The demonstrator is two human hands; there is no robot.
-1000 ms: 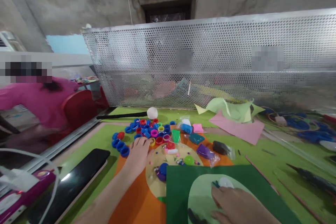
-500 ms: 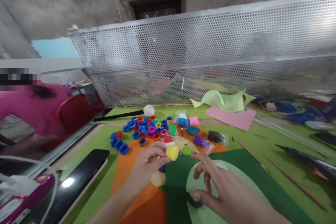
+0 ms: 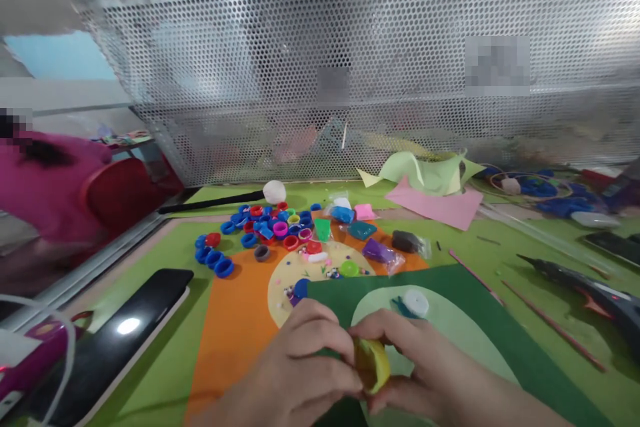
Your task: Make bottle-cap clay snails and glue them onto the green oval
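Note:
Both my hands meet low in the middle over the dark green sheet (image 3: 450, 293). My left hand (image 3: 295, 373) and my right hand (image 3: 420, 373) pinch a yellow bottle cap (image 3: 373, 363) between their fingers, its hollow side facing me. Just beyond my fingers a white cap (image 3: 416, 302) with a blue scrap lies on the pale green oval (image 3: 450, 333). Farther off, a heap of several coloured caps (image 3: 265, 230) lies on the orange sheet (image 3: 235, 320) and green table.
A black phone (image 3: 115, 340) lies at the left, small clay packets (image 3: 380, 250) behind the beige disc (image 3: 320, 267), pink and pale green paper (image 3: 435, 197) at the back right. A glue gun (image 3: 585, 287) lies at the right. A perforated metal screen (image 3: 350, 80) walls the back. A person in pink (image 3: 45, 180) sits at the left.
My left hand lifted a yellow cap from the heap and brought it toward me. My right hand left the pale green oval and joined it. The view tilted down.

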